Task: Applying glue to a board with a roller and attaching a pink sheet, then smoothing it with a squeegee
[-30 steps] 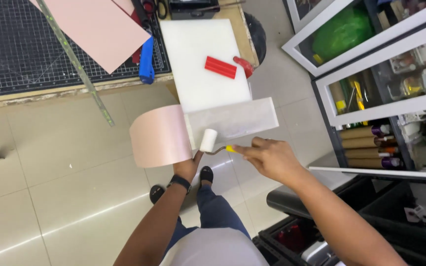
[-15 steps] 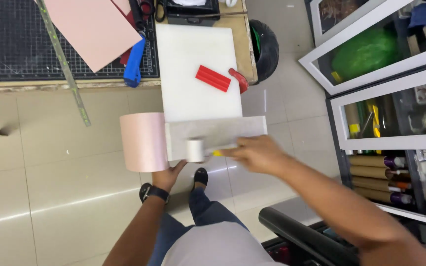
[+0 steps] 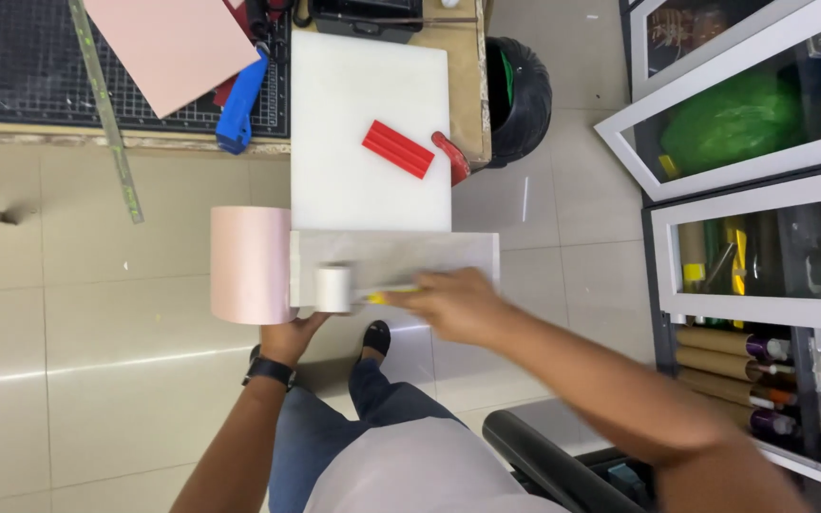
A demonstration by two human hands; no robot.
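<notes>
Head view: right hand [image 3: 453,302] with white roller [image 3: 334,289] on grey panel [image 3: 410,258].

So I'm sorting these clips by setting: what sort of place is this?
Probably a craft or sign-making workshop: a gridded cutting mat with a long ruler on the bench, a pink roll by the left hand, and shelved rolls at right.

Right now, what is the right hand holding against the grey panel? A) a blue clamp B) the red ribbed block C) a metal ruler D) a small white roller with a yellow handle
D: the right hand grips a yellow handle whose small white roller lies on the grey panel, while the left hand supports the panel beside the pink sheet from below.
</notes>
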